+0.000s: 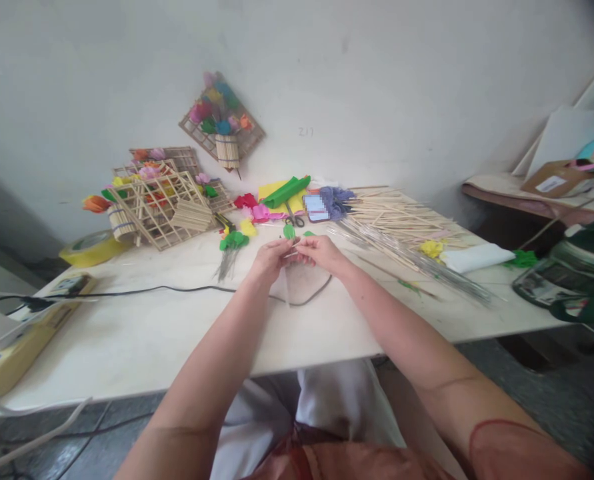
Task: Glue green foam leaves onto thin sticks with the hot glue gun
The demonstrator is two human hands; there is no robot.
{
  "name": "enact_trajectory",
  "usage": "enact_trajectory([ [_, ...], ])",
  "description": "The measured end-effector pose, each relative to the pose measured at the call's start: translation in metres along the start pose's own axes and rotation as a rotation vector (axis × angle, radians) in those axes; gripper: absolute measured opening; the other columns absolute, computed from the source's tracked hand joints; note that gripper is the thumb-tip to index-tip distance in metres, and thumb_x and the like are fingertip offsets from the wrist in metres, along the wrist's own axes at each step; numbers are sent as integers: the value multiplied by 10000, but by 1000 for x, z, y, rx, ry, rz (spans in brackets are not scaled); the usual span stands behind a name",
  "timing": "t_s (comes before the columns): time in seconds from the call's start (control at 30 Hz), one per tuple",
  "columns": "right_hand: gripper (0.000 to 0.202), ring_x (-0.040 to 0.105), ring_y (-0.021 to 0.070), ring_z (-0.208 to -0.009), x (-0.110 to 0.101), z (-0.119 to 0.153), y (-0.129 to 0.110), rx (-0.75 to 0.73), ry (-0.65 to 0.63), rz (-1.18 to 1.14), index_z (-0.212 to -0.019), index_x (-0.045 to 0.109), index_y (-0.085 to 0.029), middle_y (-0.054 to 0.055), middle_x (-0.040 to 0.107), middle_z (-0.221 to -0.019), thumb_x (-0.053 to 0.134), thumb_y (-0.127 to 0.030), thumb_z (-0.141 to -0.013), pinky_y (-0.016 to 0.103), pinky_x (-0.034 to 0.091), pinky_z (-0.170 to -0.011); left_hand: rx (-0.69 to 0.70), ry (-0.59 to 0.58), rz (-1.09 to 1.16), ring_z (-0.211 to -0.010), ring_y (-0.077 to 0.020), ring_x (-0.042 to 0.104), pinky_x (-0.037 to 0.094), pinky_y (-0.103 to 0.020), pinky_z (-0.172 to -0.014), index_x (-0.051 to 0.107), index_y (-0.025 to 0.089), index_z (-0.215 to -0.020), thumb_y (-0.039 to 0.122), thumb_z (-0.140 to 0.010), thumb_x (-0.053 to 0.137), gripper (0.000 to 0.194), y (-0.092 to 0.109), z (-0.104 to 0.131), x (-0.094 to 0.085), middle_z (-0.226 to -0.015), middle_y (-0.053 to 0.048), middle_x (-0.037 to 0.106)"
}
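Observation:
Above the middle of the table, my left hand (pixel 271 259) is closed in a pinch at the base of a small green leaf (pixel 289 231), which looks like crepe paper and stands upright over the fingertips. Meeting it from the other side, my right hand (pixel 321 251) has its fingers pinched together, touching the left fingertips. What lies between the right fingers is too small to make out. A pale, see-through strip (pixel 287 287) hangs below the hands. Just left of them lies a bunch of green leaves (pixel 234 240) on thin wire stems.
Bamboo lattice panels with paper flowers (pixel 159 200) stand at the left; another panel (pixel 221 123) leans against the wall. Scissors (pixel 295 220), green crepe paper (pixel 287 192), a phone (pixel 317 207) and thin sticks (pixel 401 217) lie behind. A black cable (pixel 177 289) crosses towards a power strip (pixel 37 333).

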State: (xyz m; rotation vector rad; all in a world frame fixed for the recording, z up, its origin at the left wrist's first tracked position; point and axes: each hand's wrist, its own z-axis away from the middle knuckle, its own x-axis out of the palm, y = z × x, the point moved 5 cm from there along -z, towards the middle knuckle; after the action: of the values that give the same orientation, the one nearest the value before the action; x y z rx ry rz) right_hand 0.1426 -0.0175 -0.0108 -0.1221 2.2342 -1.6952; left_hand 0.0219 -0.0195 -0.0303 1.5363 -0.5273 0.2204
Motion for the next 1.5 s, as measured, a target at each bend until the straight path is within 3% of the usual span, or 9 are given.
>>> enact_trajectory([
  [0.37, 153, 484, 77, -408, -2, -4, 5, 11, 53, 40, -568, 566, -160, -9, 574, -498, 625, -241, -683, 177, 325, -354, -2, -36, 5, -768, -187, 650, 518, -286, -690, 699, 85, -810, 213, -630, 729, 223, -1, -1, -1, -896, -127, 692],
  [0.97, 133, 472, 65, -381, 0, -4, 5, 21, 93, 123, -583, 565, -149, -51, 507, -418, 582, -192, -708, 170, 356, -404, 19, -23, 15, -721, -168, 645, 519, -275, -643, 695, 91, -797, 201, -637, 720, 195, -4, -4, -3, -895, -119, 690],
  [1.5, 113, 477, 68, -373, 5, -3, 4, 37, 83, 110, -611, 573, -150, -37, 549, -460, 584, -187, -716, 163, 344, -345, 17, -19, -9, -573, -113, 595, 482, -237, -575, 690, 94, -814, 223, -617, 738, 240, -5, -5, -3, -724, -74, 677],
])
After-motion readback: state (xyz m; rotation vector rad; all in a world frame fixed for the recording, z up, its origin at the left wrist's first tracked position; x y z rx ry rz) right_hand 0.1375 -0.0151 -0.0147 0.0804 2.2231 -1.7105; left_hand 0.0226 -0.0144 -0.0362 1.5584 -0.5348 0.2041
